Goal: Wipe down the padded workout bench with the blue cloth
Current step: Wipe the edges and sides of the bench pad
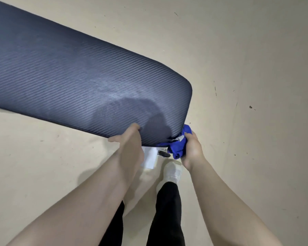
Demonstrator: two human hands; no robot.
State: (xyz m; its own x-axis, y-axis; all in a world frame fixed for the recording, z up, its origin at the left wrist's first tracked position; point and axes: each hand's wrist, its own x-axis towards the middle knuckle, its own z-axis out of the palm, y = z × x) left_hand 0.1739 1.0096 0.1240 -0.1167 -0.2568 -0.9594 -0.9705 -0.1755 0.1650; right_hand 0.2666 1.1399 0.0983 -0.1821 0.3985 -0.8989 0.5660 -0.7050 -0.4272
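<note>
- Bench: dark padded surface with a woven texture is running diagonally from upper left to its rounded end near the person; it is serving here as the tabletop being cleaned, and a darker patch, seemingly damp, is showing near that end.
- Left hand: it is lying along the near edge, thumb tip on top of the pad, fingers apparently curled under the rim and hidden, holding nothing but the pad itself.
- Right hand: fingers are closing tightly around the bunched blue cloth, which is pressing against the rounded corner and its underside edge.
- Risk, coverage: because the cloth is wadded into a ball, only a small face is likely touching the pad, so streaks or missed strips are probable.
- Risk, snagging: a metal bracket is sitting just beside the cloth under the corner; loose folds could be catching on it.
- Risk, footing: a white shoe is standing on the floor directly below the corner, so a hard downward stroke that slips off could be carrying the right hand into the frame.
</note>
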